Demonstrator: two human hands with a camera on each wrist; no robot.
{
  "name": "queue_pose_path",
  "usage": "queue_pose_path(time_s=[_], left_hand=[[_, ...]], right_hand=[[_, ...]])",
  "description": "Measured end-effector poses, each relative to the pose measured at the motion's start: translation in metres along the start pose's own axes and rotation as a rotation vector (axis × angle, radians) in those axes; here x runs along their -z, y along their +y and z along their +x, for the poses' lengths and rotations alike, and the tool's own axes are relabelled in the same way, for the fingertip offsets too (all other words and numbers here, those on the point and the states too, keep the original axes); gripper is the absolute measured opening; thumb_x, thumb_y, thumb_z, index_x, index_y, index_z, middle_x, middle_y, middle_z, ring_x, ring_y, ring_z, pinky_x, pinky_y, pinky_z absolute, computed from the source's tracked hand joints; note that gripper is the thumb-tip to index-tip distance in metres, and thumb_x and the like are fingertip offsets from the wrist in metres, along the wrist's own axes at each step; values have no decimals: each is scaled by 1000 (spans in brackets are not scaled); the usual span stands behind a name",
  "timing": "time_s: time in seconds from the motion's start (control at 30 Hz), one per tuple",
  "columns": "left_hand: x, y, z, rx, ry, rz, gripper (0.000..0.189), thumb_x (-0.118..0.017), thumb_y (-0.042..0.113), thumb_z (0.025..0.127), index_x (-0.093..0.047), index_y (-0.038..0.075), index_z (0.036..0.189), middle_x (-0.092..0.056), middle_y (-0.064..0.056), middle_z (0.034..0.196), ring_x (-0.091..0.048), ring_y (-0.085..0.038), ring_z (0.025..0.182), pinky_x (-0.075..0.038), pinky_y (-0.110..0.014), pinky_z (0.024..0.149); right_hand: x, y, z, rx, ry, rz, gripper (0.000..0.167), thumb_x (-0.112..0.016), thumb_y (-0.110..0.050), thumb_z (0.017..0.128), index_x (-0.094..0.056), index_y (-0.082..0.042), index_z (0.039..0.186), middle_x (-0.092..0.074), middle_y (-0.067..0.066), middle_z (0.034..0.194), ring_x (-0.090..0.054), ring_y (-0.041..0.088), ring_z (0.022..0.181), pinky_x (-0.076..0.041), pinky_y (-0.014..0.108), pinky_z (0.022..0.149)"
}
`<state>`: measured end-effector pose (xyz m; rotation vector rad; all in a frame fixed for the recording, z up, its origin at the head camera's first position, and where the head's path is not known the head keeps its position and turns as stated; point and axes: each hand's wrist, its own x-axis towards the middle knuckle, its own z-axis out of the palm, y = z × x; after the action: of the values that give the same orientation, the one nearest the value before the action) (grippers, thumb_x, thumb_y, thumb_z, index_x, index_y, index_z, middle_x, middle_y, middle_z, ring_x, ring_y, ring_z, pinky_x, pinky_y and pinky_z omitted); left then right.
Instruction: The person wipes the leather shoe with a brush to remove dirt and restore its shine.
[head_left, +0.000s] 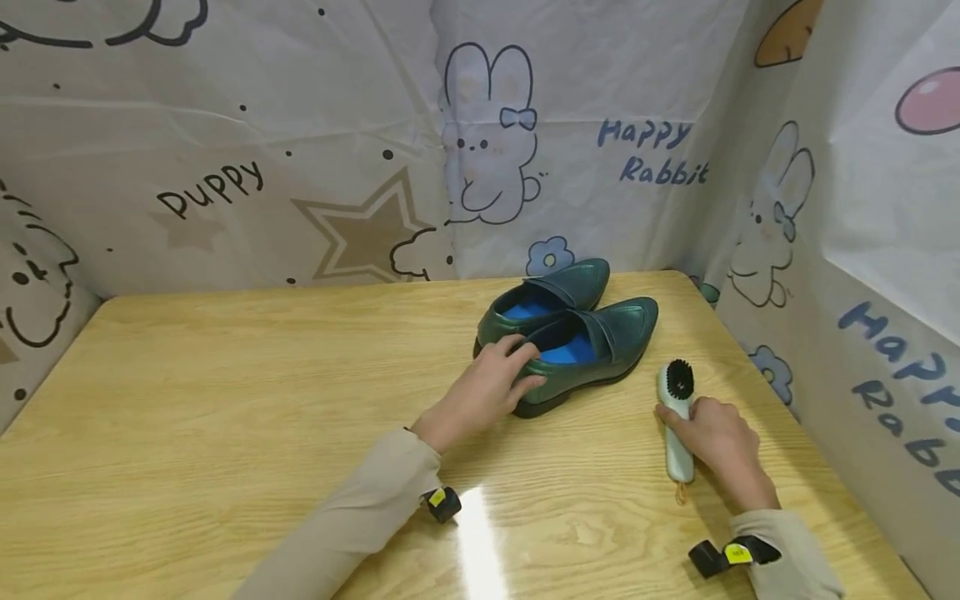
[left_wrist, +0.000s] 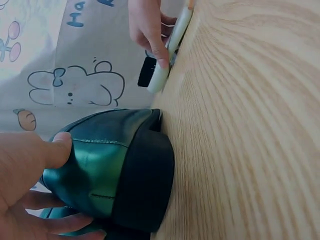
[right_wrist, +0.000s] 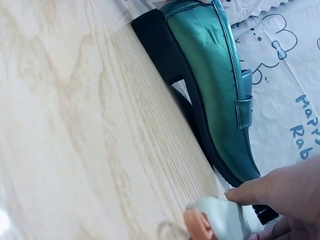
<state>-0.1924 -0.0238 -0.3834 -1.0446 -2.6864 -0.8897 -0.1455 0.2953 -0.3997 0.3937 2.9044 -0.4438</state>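
Observation:
Two dark green loafers with blue insoles stand side by side on the table, toes pointing away to the right. My left hand (head_left: 487, 379) holds the near loafer (head_left: 628, 337) at its heel, fingers over the collar. In the left wrist view the thumb presses one side of the shiny heel (left_wrist: 97, 162), with fingers around the other side. The far loafer (head_left: 588, 282) is partly hidden behind it. To the right, my right hand (head_left: 722, 433) grips a pale green brush (head_left: 678, 457) by its handle. Its black bristles (head_left: 680, 379) face up, and a tan loop (head_left: 681, 493) hangs from the handle's end.
The wood-grain table (head_left: 225, 400) extends far to the left of the loafers. A white sheet (head_left: 337, 100) printed with cartoon rabbits and stars rises along its back edge. Another printed sheet (head_left: 885, 233) stands along the right edge, close beside the brush.

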Motion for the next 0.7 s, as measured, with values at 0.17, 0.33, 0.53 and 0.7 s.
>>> queue_pose_path(time_s=[0.17, 0.33, 0.53, 0.7], left_hand=[[-2, 0, 2, -22, 46, -4, 22, -59, 28, 95, -59, 13, 111, -59, -13, 124, -54, -30, 119, -45, -40, 99], [-10, -2, 2, -55, 154, 6, 20, -65, 24, 91, -63, 9, 105, -64, -11, 115, -61, -26, 103, -49, -38, 90], [-16, -3, -1, -70, 245, -14, 18, -70, 18, 88, -65, 6, 101, -63, -10, 108, -62, -23, 91, -51, -36, 81], [-12, -3, 0, -65, 234, 0, 23, -69, 24, 88, -64, 8, 104, -58, -12, 118, -57, -28, 105, -49, -38, 89]], right_hand=[[-1, 0, 1, -8, -17, 26, 58, -50, -63, 89, -50, -8, 71, -46, 7, 66, -47, 23, 61, -34, 35, 52], [-2, -1, 1, 6, -19, 102, 49, -52, -50, 92, -55, -3, 79, -52, 9, 68, -51, 22, 61, -37, 35, 51], [-5, 0, 0, 23, -25, 206, 42, -49, -42, 97, -58, -2, 90, -61, 5, 67, -58, 18, 59, -40, 33, 52], [-8, 4, 0, 31, -17, 270, 38, -48, -39, 99, -57, -3, 93, -62, 1, 66, -61, 14, 56, -40, 32, 55]])
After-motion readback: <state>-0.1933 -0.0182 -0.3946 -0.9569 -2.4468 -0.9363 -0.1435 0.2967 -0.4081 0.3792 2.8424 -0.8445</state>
